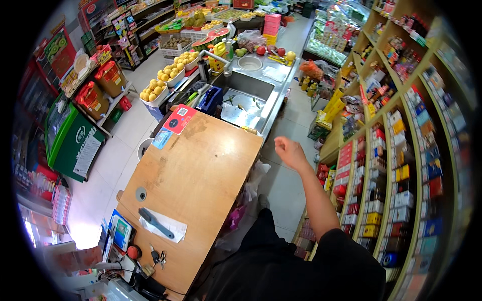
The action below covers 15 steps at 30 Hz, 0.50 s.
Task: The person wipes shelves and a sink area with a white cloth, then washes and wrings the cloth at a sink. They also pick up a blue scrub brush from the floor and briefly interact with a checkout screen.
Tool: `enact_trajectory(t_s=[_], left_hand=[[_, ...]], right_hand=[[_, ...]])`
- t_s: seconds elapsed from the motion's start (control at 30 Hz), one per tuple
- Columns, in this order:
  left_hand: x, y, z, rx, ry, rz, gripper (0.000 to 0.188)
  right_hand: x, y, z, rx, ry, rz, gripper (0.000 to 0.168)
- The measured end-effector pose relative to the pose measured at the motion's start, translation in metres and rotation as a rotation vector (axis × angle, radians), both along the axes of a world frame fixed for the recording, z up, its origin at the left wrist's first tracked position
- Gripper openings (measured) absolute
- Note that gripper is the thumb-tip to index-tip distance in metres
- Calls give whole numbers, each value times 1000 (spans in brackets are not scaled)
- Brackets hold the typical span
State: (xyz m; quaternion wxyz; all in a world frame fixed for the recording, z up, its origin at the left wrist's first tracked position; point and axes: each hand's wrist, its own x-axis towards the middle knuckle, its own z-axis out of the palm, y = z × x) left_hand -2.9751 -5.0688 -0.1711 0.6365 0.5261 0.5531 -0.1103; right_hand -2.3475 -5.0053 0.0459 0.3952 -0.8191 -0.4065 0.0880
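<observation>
My right hand [290, 152] hangs over the aisle just off the counter's right edge. Its fingers are loosely curled, and nothing shows in them. My left hand is out of view. Before me stands a wooden counter [199, 161] with a worn top. On it, a grey-blue handled brush or similar tool [156, 224] lies across a white paper sheet [177, 230]. A bunch of keys [158, 257] rests near a round red object [133, 252]. At the far end, a steel sink [244, 94] holds some green scraps.
Shelves of small boxes [404, 203] line the right side of the narrow tiled aisle [278, 188]. Plastic bags [254, 180] hang along the counter's side. Bowls of yellow fruit [152, 90] stand left of the sink. A green chest freezer [73, 139] is at left.
</observation>
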Motion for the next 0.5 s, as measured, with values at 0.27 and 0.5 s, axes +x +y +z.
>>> enact_trajectory(t_s=[0.27, 0.5], left_hand=[[41, -56, -11, 298, -265, -415, 7], [229, 3, 138, -289, 198, 381, 13]], right_hand=[[138, 172, -114, -455, 73, 332, 31], [129, 220, -118, -745, -15, 566, 34]])
